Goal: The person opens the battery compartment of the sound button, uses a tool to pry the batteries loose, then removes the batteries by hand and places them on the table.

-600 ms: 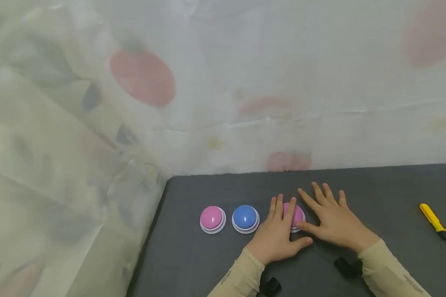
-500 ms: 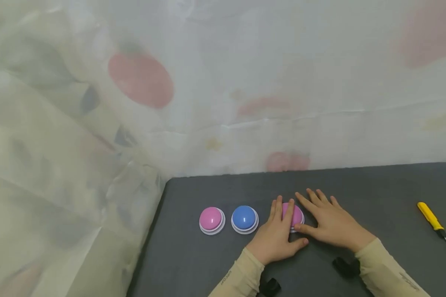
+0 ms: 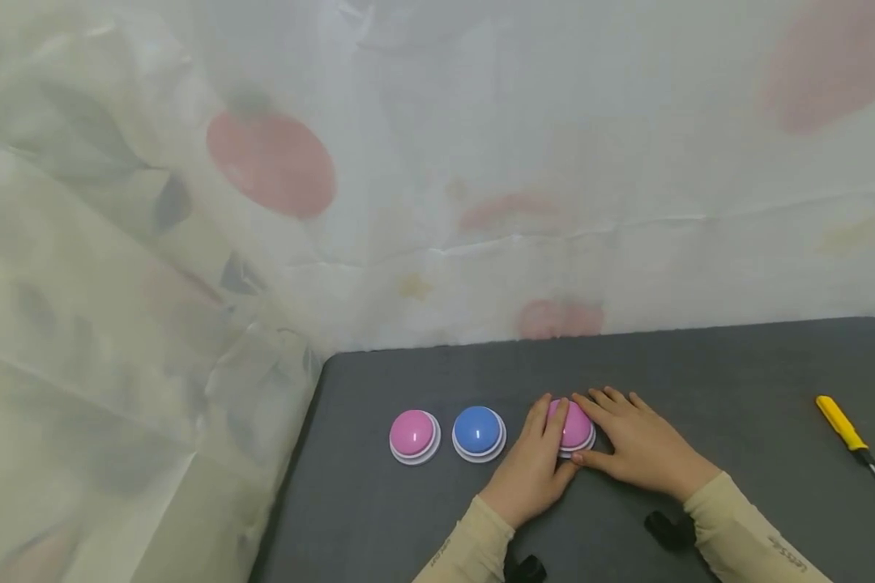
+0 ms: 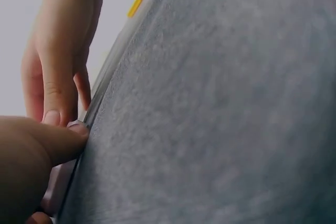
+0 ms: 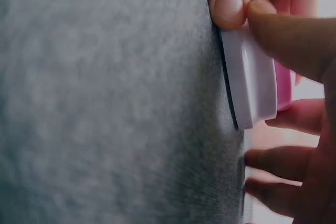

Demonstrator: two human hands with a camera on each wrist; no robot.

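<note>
Nearest, two sleeves (image 3: 747,525) reach in over the near part of the tabletop (image 3: 379,526), a black fitting (image 3: 669,530) beneath each wrist; the near edge is out of view.

Beyond them, the left hand (image 3: 531,463) and right hand (image 3: 642,445) close in from opposite sides on the held pink button (image 3: 574,427); of three domed buttons in a row, it stands farthest from the left edge; the thumbs meet or nearly meet at the near side of its white base (image 5: 254,77), while the fingers lie around its flanks; this two-sided hold probably keeps the round base from sliding or turning; the base appears flat on the surface, though whether any weight is taken cannot be told.

In line toward the left edge stand the blue button (image 3: 477,429), then the other pink button (image 3: 412,432); both are upright, untouched and apart, the spacing presumably leaving room for fingers.

Toward the far right corner, well apart, lies a yellow-handled screwdriver (image 3: 841,421), handle toward the far edge; its position suggests it is kept aside.

Behind the far edge hangs a patterned sheet (image 3: 408,162), probably a screen.
</note>
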